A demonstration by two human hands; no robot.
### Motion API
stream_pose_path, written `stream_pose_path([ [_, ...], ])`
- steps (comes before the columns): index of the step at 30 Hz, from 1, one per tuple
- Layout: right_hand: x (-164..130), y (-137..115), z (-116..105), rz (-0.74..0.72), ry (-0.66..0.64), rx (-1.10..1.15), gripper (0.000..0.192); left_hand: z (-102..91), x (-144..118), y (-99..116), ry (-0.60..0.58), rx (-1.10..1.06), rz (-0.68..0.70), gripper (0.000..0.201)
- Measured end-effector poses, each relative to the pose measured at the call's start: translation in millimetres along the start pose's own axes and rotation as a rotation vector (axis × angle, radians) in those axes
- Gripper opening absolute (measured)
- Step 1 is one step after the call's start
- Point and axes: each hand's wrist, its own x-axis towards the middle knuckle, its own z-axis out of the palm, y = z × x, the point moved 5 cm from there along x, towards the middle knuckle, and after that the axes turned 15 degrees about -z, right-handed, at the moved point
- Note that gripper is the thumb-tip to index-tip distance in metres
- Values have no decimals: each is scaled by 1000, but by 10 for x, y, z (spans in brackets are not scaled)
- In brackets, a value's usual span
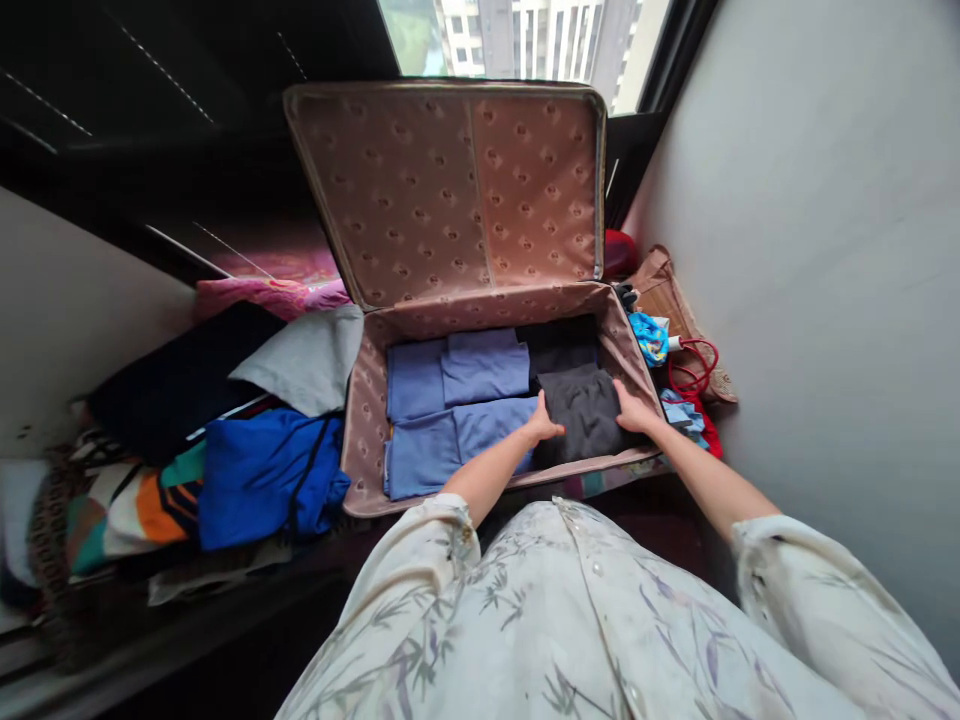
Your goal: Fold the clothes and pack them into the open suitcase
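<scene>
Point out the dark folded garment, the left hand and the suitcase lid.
dark folded garment [586, 410]: head view, middle of its top face.
left hand [541, 430]: head view, back of the hand.
suitcase lid [450, 190]: head view, patterned inner lining.

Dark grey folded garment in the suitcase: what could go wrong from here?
1. Both hands, left hand and right hand, press the dark grey folded garment; its folds may slip apart.
2. It abuts the blue folded clothes, which might get rumpled.
3. The upright patterned suitcase lid could drop.
</scene>
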Motion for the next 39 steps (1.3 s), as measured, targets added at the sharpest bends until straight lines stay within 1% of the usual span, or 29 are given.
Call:
stream_pose_path([
  [1, -7, 28, 147, 26, -71, -55, 92, 118, 53, -79, -15, 121, -36, 137],
  [2, -13, 37, 259, 30, -107, -76, 91, 211, 89, -137, -29, 232, -46, 136],
  [3, -16, 36, 337, 26, -120, -85, 88, 279, 114, -177, -40, 322, -41, 135],
  [5, -17, 31, 401, 17, -139, -124, 77, 344, 142, -210, -55, 417, -12, 129],
  [7, -11, 30, 375, 8, -151, -157, 65, 350, 162, -215, -64, 433, 8, 125],
  [10, 3, 20, 247, -2, -136, -217, 51, 349, 191, -228, -78, 434, 35, 117],
  [12, 10, -13, 153, -13, -99, -268, 48, 364, 199, -258, -70, 474, 51, 109],
  [14, 11, -75, 95, -38, -62, -316, 50, 386, 184, -303, -42, 536, 52, 103],
  [16, 7, -154, 89, -86, -24, -382, 56, 406, 146, -354, -7, 590, 29, 98],
  [18, 6, -213, 161, -134, -14, -447, 74, 419, 102, -394, 28, 629, 2, 86],
  [21, 53, -221, 425, -180, -91, -445, 115, 428, 81, -431, 42, 701, -29, 65],
  [23, 138, -200, 649, -217, -161, -389, 129, 430, 111, -441, 28, 734, -43, 61],
  [25, 250, -167, 861, -232, -223, -348, 135, 442, 151, -441, 15, 746, -56, 58],
  [27, 354, -120, 1029, -198, -257, -350, 136, 474, 164, -428, 16, 739, -66, 53],
  [29, 421, -74, 1147, -162, -253, -385, 136, 512, 134, -394, 25, 719, -67, 52],
  [31, 452, -28, 1233, -157, -229, -419, 132, 497, 70, -329, 44, 696, -49, 57],
  [32, 461, 2, 1270, -158, -219, -432, 131, 448, 23, -273, 53, 667, -2, 58],
  [33, 469, 33, 1305, -163, -208, -440, 129, 347, -37, -200, 73, 614, 72, 56],
  [34, 479, 65, 1338, -166, -194, -445, 128, 179, -116, -117, 111, 534, 166, 50],
  [35, 489, 97, 1369, -171, -178, -448, 127, -68, -216, -39, 176, 428, 264, 41],
  [36, 500, 127, 1401, -175, -160, -446, 126, -401, -338, 19, 273, 303, 348, 32],
  [37, 512, 156, 1432, -180, -140, -439, 126, -811, -477, 40, 402, 166, 400, 26],
  [38, 524, 185, 1462, -183, -119, -430, 125, -1280, -626, 13, 559, 37, 402, 25],
  [39, 536, 215, 1492, -187, -100, -418, 125, -1781, -787, -57, 734, -83, 371, 27],
])
